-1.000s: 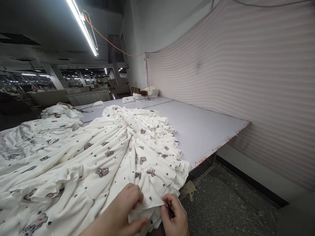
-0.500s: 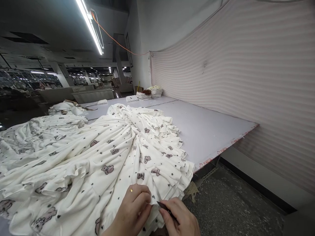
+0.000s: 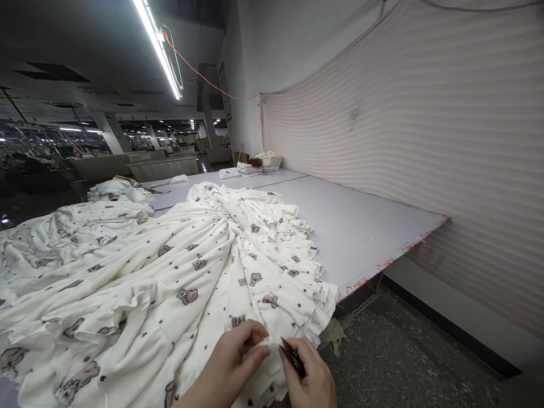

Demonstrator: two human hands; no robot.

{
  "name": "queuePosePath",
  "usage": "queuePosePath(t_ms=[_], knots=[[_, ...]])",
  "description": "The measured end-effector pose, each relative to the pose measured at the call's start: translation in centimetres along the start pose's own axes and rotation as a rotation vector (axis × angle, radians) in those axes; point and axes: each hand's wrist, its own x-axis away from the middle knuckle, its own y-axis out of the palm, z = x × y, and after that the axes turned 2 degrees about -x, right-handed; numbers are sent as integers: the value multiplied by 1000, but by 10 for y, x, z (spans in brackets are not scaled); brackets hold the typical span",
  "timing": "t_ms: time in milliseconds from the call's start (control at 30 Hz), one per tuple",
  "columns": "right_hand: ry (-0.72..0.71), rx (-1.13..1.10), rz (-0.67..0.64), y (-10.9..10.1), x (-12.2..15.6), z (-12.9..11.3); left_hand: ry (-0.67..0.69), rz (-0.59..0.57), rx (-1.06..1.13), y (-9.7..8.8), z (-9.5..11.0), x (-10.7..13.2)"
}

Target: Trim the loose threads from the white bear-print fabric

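White fleece fabric (image 3: 191,272) with a bear print and small dark dots lies heaped in folds over the table. At its near edge my left hand (image 3: 238,357) pinches a bit of the fabric between thumb and fingers. Close beside it on the right, my right hand (image 3: 310,374) is closed around small dark thread snips (image 3: 293,357). The tips of the snips point up and left, right by the pinched edge; whether they touch the cloth I cannot tell. The fingers partly hide the snips.
The grey table (image 3: 357,221) runs to a corner at the right. Stacks of folded white cloth (image 3: 271,161) stand at its far end, and another white heap (image 3: 119,188) lies at the left. A striped pinkish sheet (image 3: 403,130) hangs along the right wall.
My left hand has turned, its thumb and fingers now pinching the fabric edge slightly further right. The right hand has shifted slightly, and more of the snips shows. The view has moved a little.
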Motion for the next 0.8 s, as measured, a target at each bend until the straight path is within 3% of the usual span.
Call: queuePosePath(t_ms=[67,133,333,633,800], knots=[[61,-25,6,3,-8,0,-189,-78,225,-3,3,-1],[91,-93,8,5,-12,-3,-261,-78,365,-4,4,-2],[-118,-169,-31,14,-4,-11,-247,-48,467,1,1,-2],[155,-258,-55,10,-17,-11,-268,-51,285,6,3,-6],[88,-325,-120,-1,-14,-5,-303,5,425,10,-3,-8]])
